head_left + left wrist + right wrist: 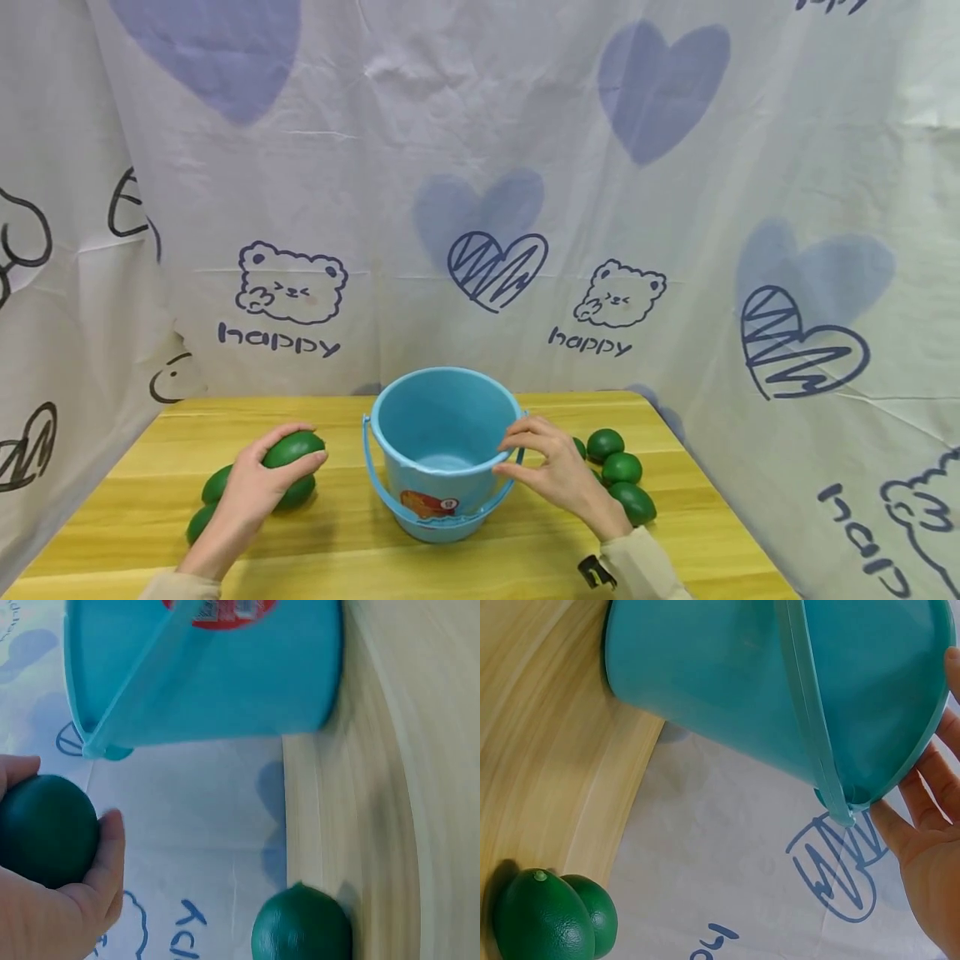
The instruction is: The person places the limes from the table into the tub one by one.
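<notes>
My left hand (258, 479) grips a dark green lime (292, 450), held up at the left of the bucket with thumb and fingers around it; the left wrist view shows this lime (49, 831) close up. The light blue bucket (442, 492) stands upright in the middle of the table, its handle hanging down at the front. At the bucket's right rim, my right hand (555, 467) holds on with curved fingers over the edge and the thumb below. In the right wrist view, the fingers (922, 791) meet the rim near the handle's hinge, some fingertips hidden.
More green limes (217, 483) lie on the table around and under my left hand. A cluster of several limes (622, 468) sits right of the bucket, partly behind my right hand. A printed curtain (420, 208) hangs behind the wooden table (360, 567).
</notes>
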